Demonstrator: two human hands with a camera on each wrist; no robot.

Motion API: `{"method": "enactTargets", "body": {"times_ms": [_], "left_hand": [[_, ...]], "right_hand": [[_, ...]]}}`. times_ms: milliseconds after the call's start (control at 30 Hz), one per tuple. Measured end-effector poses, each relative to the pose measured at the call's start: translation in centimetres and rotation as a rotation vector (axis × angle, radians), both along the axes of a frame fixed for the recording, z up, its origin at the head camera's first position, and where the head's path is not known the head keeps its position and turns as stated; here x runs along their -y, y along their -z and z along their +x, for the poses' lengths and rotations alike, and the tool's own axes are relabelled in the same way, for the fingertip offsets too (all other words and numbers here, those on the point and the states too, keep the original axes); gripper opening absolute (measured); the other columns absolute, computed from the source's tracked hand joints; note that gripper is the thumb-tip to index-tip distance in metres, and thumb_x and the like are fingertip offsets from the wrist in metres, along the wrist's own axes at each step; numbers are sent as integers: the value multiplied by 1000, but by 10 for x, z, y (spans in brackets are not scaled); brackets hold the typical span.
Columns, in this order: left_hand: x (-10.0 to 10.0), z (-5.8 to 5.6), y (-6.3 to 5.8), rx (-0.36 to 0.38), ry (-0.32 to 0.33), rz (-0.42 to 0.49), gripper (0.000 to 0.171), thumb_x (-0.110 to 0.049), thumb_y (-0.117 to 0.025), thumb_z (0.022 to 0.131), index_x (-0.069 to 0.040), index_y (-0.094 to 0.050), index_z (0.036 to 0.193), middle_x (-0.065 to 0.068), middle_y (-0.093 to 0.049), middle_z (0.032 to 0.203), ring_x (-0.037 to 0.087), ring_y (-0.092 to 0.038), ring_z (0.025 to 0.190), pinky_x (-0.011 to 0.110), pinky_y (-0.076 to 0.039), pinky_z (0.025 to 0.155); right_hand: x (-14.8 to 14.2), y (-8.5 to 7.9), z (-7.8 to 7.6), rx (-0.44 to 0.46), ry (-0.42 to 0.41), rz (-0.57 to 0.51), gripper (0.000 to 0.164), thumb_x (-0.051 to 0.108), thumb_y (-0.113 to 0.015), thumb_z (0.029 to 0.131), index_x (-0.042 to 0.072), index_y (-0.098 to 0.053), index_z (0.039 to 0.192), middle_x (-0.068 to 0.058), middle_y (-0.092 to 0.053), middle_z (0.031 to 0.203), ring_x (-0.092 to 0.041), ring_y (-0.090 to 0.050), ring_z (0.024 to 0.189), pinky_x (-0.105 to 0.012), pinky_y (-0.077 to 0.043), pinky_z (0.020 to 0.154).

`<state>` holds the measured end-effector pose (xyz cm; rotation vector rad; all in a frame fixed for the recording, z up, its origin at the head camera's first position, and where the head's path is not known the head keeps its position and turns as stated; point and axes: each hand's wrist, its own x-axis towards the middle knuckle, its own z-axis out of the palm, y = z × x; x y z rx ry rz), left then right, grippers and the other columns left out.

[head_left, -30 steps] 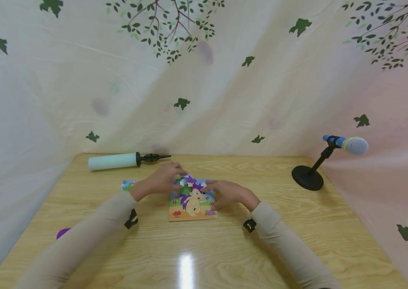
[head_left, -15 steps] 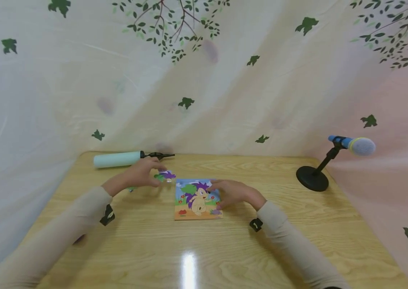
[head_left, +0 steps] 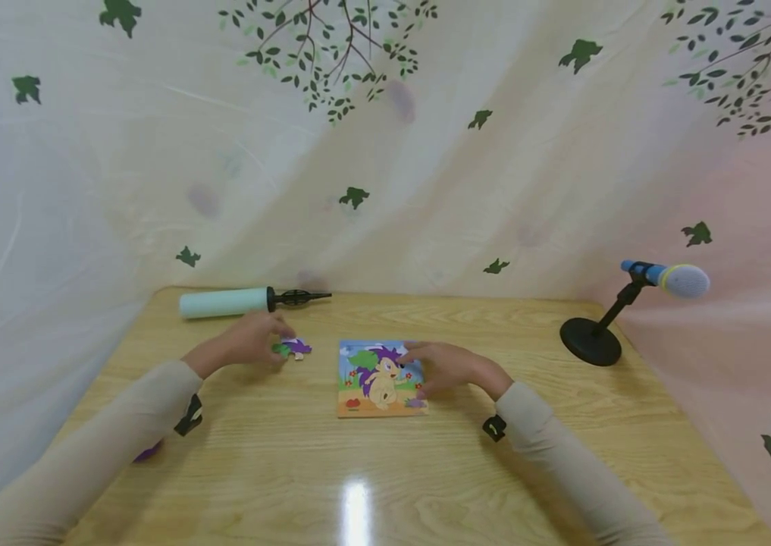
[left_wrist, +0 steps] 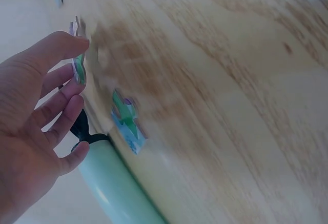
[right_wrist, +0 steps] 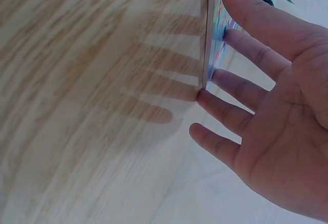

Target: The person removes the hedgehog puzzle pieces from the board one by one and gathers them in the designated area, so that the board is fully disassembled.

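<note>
My left hand (head_left: 246,343) pinches a jigsaw puzzle piece (head_left: 298,347) in purple, green and white between thumb and fingers, left of the puzzle board. The left wrist view shows this piece edge-on, over the table. A second puzzle piece (left_wrist: 128,121), blue and green, lies flat below that hand; in the head view it is hidden. The square puzzle board (head_left: 377,387) carries a picture of a purple-spined hedgehog with a green leaf. At its right side rests my right hand (head_left: 456,368), fingers spread and nearly straight, fingertips right at the board's edge.
A pale green hand pump (head_left: 224,303) with a black nozzle lies along the table's back edge. Far right, a blue microphone (head_left: 665,277) sits on a black stand (head_left: 590,340). Something purple (head_left: 148,452) shows partly beneath the left forearm. A leaf-printed curtain (head_left: 419,227) hangs behind.
From above the board, my left hand has moved left with the puzzle piece, uncovering the board's picture. My right hand stays at the board's right side.
</note>
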<state>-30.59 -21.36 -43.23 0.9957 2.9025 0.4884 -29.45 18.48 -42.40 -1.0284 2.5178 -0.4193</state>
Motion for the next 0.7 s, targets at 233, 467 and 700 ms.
{"method": "enactTargets", "body": {"times_ms": [233,467,700], "left_hand": [[2,0,4,12,-11,-30,42,-18,-81,80,0,-74,117,11,-68,106,28,-63,93,42,-52,81],[3,-1,2,48,-14,-1,42,-17,-80,81,1,-73,118,12,-68,109,28,-62,95,44,-53,82],[5,-5,5,89,-18,-13,41,-15,-79,84,0,-72,121,11,-67,111,23,-61,93,38,-54,79]], "right_hand": [[1,-1,2,4,-4,-3,68,25,-83,85,7,-56,145,-21,-34,163,-42,-34,150,-57,-32,119],[1,0,2,-7,-22,-18,68,25,-83,85,5,-56,144,-22,-35,162,-41,-35,150,-57,-33,119],[0,0,1,-4,-22,-25,68,26,-83,85,6,-56,144,-22,-36,162,-42,-34,150,-58,-33,118]]}}
